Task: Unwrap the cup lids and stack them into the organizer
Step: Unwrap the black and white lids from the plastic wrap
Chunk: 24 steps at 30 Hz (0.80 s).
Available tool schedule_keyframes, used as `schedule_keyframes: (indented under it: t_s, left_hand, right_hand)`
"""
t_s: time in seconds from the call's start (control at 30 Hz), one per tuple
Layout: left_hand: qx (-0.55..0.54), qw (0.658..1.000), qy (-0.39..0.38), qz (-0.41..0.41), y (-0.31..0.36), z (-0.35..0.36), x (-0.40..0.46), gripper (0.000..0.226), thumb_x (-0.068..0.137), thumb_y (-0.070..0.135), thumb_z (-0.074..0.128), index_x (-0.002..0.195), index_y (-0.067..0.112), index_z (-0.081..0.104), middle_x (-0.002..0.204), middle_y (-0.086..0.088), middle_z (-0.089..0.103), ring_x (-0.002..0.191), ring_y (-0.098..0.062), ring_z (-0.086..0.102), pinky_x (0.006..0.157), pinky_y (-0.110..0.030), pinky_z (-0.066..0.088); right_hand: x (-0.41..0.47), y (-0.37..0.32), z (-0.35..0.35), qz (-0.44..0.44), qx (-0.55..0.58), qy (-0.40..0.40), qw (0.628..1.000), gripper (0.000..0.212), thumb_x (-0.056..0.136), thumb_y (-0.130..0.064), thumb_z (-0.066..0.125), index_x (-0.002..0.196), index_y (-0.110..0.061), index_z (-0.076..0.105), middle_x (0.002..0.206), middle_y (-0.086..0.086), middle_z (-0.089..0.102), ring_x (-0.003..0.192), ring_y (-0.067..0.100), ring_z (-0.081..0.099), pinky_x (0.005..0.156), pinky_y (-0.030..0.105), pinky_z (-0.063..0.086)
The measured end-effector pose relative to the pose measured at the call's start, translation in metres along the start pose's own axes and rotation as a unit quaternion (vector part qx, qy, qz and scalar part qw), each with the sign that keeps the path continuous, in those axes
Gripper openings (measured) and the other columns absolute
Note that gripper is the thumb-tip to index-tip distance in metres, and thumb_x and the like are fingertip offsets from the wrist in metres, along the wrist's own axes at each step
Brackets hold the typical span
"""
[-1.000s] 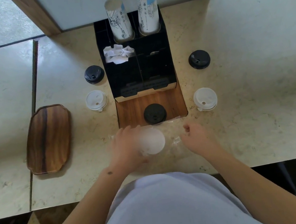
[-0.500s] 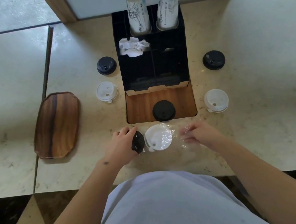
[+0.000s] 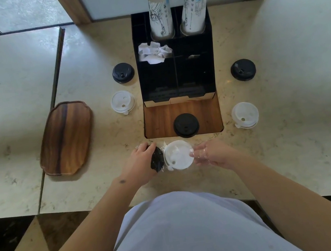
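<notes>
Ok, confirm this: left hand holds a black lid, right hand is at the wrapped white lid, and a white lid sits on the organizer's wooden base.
One detail is wrong. In the head view, the lid on the organizer's wooden base is black, not white. The left hand does hold a black lid, and the right hand is at the wrapped white lid.

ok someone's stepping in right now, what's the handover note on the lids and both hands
Left hand grips a black lid held on edge, clear wrap clinging around it.
Right hand pinches the wrap at the edge of the white lid lying at the table's front.
One black lid sits on the organizer's wooden base.
Loose on the table: black and white lids to the left, black and white to the right.
Left to do: finish unwrapping these two, then stack all the lids.
</notes>
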<state>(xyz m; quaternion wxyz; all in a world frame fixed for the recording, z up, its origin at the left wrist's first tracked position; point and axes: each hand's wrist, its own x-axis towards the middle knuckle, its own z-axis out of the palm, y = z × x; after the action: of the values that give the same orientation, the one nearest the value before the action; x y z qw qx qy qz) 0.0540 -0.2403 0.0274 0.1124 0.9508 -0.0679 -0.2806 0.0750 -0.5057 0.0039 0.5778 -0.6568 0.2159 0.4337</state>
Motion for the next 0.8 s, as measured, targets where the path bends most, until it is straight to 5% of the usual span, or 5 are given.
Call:
schedule_keyframes:
  t_s: [0.27,0.4,0.63,0.8]
  left_hand:
    - [-0.004,1.000,-0.015,-0.002,0.003,-0.001,0.003,0.091,0.083,0.029,0.077,0.158,0.021,0.027,0.149,-0.006,0.042,0.129,-0.033,0.046,0.101,-0.045,0.049]
    - [0.000,1.000,-0.010,-0.006,0.003,0.002,0.001,0.090,0.084,0.027,0.076,0.159,0.021,0.025,0.151,-0.005,0.041,0.130,-0.033,0.047,0.100,-0.043,0.049]
    - [0.004,1.000,-0.011,-0.010,0.003,0.000,0.003,0.090,0.086,0.030,0.075,0.159,0.023,0.024,0.153,-0.002,0.039,0.132,-0.030,0.046,0.099,-0.042,0.051]
    - [0.003,1.000,-0.017,-0.009,0.003,0.001,0.005,0.091,0.085,0.032,0.076,0.160,0.022,0.024,0.153,-0.003,0.039,0.132,-0.030,0.046,0.100,-0.042,0.050]
  right_hand:
    - [-0.015,-0.007,0.005,0.007,0.129,-0.007,0.992,0.024,0.085,-0.006,0.079,0.104,0.000,0.066,0.091,0.021,0.076,0.080,0.026,0.076,0.063,0.029,0.062]
    - [-0.024,-0.004,-0.003,-0.032,0.006,-0.013,0.999,0.024,0.089,-0.017,0.077,0.111,-0.007,0.074,0.101,0.012,0.078,0.091,0.023,0.075,0.080,0.031,0.061]
    - [-0.055,-0.027,-0.063,-0.015,-0.136,0.086,0.987,0.018,0.080,-0.027,0.084,0.091,-0.014,0.078,0.088,0.009,0.078,0.078,0.017,0.074,0.065,0.022,0.059]
    - [-0.072,-0.087,-0.104,0.026,-0.332,0.091,0.939,0.022,0.081,-0.031,0.084,0.091,-0.014,0.075,0.084,0.007,0.076,0.070,0.014,0.071,0.056,0.018,0.055]
